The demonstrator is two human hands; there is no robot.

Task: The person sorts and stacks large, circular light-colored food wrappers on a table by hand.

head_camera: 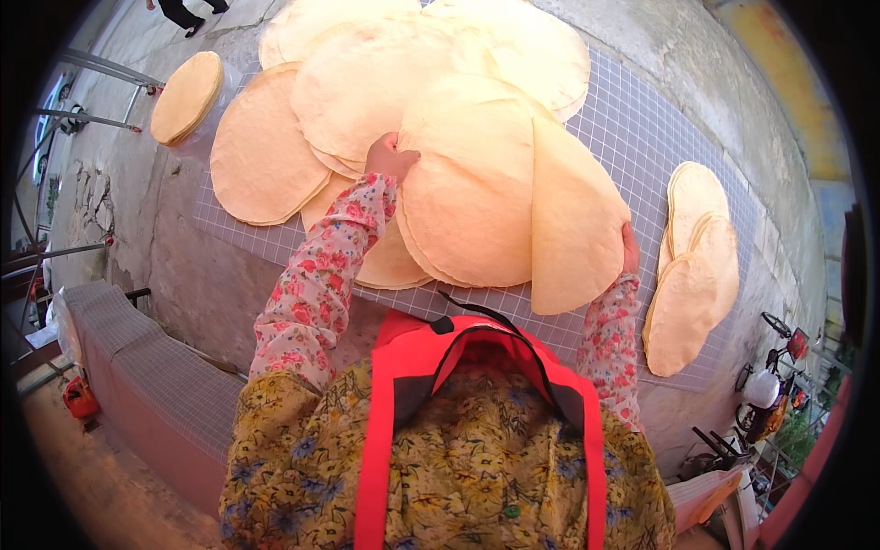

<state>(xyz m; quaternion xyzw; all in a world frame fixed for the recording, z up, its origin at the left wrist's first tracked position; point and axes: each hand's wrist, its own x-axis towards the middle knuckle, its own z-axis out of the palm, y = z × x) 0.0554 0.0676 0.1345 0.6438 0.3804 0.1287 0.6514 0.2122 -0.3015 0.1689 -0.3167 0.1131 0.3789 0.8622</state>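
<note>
Large thin round flatbread-like sheets lie in overlapping stacks on a checked cloth [612, 103]. In front of me is one stack of round sheets [467, 206]; my left hand [393, 159] pinches its left edge between thumb and fingers. A top sheet [574, 227] is turned up or folded at the right of this stack, with a straight edge down its middle. My right hand [629, 249] holds the outer edge of that sheet, its fingers mostly hidden behind it. Another stack [265, 151] lies left of my left hand.
Smaller oval stacks [694, 275] lie at the table's right end. A round stack [185, 100] in clear plastic stands beyond the left edge. A second cloth-covered table [151, 364] is at lower left. A person's legs [182, 12] show at top left; parked bikes [770, 385] stand at right.
</note>
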